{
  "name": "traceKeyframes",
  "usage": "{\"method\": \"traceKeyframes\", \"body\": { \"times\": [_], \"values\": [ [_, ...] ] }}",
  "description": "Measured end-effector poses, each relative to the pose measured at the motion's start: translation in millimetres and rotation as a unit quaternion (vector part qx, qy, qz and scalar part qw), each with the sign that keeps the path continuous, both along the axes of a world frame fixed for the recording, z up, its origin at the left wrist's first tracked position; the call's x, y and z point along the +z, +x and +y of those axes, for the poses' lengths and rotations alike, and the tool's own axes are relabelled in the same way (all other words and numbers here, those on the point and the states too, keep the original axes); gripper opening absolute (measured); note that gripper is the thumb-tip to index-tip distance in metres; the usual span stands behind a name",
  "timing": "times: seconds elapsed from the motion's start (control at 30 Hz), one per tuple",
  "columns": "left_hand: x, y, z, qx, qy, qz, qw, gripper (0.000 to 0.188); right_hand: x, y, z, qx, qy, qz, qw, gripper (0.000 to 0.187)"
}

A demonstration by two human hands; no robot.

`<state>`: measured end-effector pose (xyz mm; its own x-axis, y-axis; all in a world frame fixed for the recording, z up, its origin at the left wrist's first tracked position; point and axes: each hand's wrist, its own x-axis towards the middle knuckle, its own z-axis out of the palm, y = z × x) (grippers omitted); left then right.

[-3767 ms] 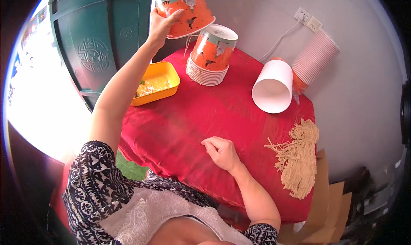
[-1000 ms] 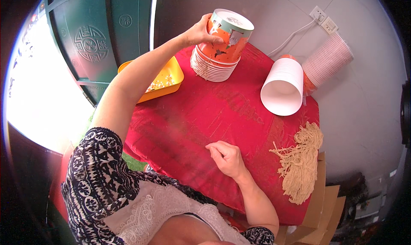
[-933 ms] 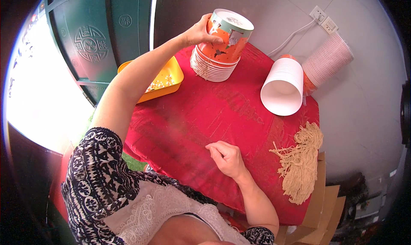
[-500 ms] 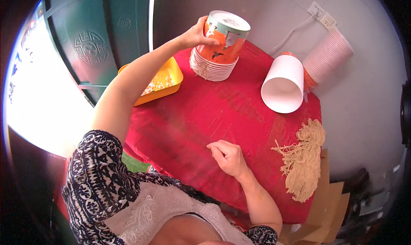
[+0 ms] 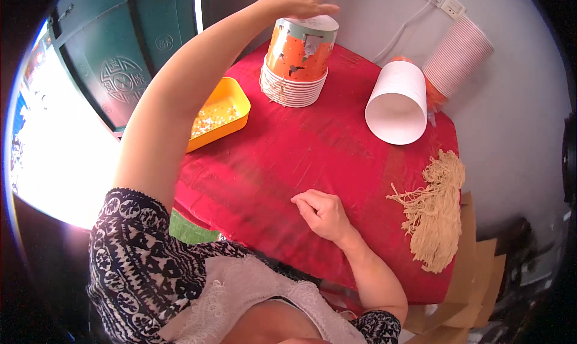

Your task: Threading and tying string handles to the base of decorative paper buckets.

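At the far side of the table, a stack of upturned paper buckets (image 5: 303, 52) stands with an orange and green printed one on top and white rims below. My left hand (image 5: 305, 2) is over the top of that stack, palm down, with its fingers stretched out and holding nothing visible. Whether the palm touches the bucket's base cannot be made out. My right hand (image 5: 323, 213) rests near the front of the red-covered table (image 5: 300, 145), its fingers curled closed. Anything inside those fingers is hidden.
A yellow tray (image 5: 231, 124) with small pale bits stands at the left, partly behind my left arm. On the right lie a white paper bucket (image 5: 396, 100), a tall leaning stack of pinkish-rimmed cups (image 5: 458, 55) and a bundle of beige strings (image 5: 439, 215). Cardboard (image 5: 475, 272) stands beyond the table's right edge.
My left hand has let go of the top bucket's side and risen above its base, fingers now straight. My right hand keeps its closed shape. The whole view has shifted slightly.
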<state>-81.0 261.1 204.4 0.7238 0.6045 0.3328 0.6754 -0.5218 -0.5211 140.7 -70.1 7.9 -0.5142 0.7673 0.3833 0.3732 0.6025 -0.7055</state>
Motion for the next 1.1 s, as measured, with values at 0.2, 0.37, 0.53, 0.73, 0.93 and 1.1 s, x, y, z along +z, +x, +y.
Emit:
{"method": "traceKeyframes", "body": {
  "times": [0.2,0.37,0.53,0.73,0.93,1.1],
  "values": [
    [-16,41,11,0.198,-0.184,-0.199,0.942,0.084,-2,-1,-1,-0.001,-0.012,0.007,1.000,0.010],
    [-24,36,16,0.205,-0.267,-0.243,0.910,0.103,-1,0,0,0.006,-0.013,0.011,1.000,0.010],
    [-30,38,18,0.209,-0.254,-0.247,0.912,0.103,2,1,1,-0.005,-0.034,-0.014,0.999,0.011],
    [-29,40,16,0.197,-0.234,-0.247,0.919,0.102,3,1,1,-0.007,-0.042,-0.002,0.999,0.010],
    [-21,52,-2,0.102,-0.160,-0.069,0.979,0.050,-2,8,1,-0.021,0.008,0.009,1.000,0.011],
    [-31,23,6,-0.066,0.076,-0.319,0.943,0.032,-10,5,2,-0.005,0.025,0.022,0.999,0.015]
  ]
}}
